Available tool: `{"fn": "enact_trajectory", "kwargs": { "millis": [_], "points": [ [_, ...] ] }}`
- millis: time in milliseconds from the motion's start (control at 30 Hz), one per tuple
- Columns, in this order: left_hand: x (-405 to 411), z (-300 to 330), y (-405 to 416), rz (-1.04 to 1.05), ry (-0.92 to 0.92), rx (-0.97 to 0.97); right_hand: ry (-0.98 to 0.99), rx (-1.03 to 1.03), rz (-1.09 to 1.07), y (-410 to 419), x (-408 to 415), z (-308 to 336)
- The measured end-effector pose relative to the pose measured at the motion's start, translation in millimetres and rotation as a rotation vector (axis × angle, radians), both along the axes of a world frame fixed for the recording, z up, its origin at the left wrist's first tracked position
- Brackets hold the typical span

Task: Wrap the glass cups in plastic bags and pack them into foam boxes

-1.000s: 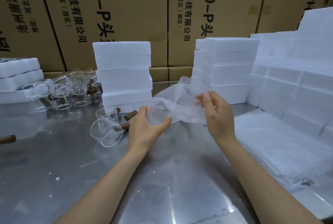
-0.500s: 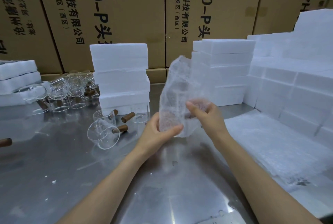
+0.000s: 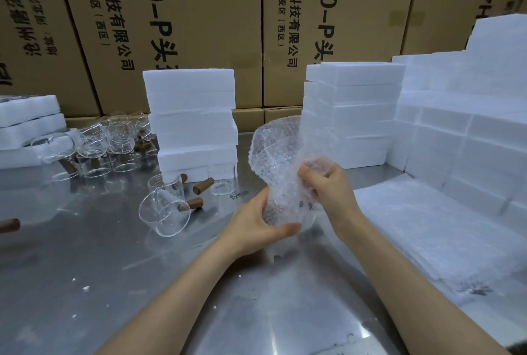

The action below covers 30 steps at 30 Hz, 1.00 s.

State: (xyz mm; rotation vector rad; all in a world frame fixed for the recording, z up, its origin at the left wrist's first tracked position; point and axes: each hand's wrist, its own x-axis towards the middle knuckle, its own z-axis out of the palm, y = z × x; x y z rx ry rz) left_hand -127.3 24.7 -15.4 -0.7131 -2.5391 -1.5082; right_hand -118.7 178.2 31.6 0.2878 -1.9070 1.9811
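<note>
Desk [image 3: 85,283]: steel, lit from above; cardboard cartons [image 3: 176,26] behind at 12 o'clock.
Foam boxes [image 3: 191,115]: stacked at 11 and 2 o'clock, untouched.
Bubble bag [image 3: 273,155]: swung from flat to upright within the last second, mouth up.
Left hand [image 3: 253,226]: grip cupped round the bag's lower end.
Right hand [image 3: 328,183]: grip pinching the bag's side.
Cup inside: probably seated at the bottom, blurred.
Spare cups [image 3: 164,212]: at 9 o'clock.
Next: likely fold over the top.

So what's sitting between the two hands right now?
In the head view, only the bubble-wrap bag: the left hand holds its bottom and the right hand grips its middle.
</note>
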Motion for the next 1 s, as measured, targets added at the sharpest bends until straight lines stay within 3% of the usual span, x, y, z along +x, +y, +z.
{"fn": "enact_trajectory", "kwargs": {
  "millis": [133, 233, 367, 533, 667, 767, 867, 1000],
  "points": [
    [1.7, 1.9, 1.8, -0.042, -0.035, -0.002, -0.033, 0.053, 0.096, -2.0, 4.0, 1.8],
    [5.0, 4.5, 1.1, -0.09, -0.119, 0.116, -0.05, 0.032, 0.131, -6.5, 9.3, 4.3],
    [6.7, 9.4, -1.9, -0.153, -0.214, 0.307, -0.064, 0.235, 0.123, -12.5, 11.6, 3.5],
    [5.8, 10.1, -1.5, -0.152, -0.219, 0.402, 0.036, 0.473, 0.087, -12.5, 10.6, -2.2],
    [4.2, 9.9, -0.3, -0.111, -0.166, 0.402, 0.141, 0.403, -0.092, -7.0, 3.3, -2.1],
    [4.5, 12.6, 1.5, -0.106, -0.14, 0.388, 0.131, 0.226, -0.021, 0.2, 3.4, 4.3],
    [3.1, 13.8, 3.2, -0.094, -0.121, 0.391, 0.096, 0.282, 0.13, 4.3, 2.1, 2.9],
    [3.3, 12.3, 2.2, -0.042, -0.049, 0.276, 0.022, 0.439, 0.084, 1.1, 0.5, -1.4]
  ]
}}
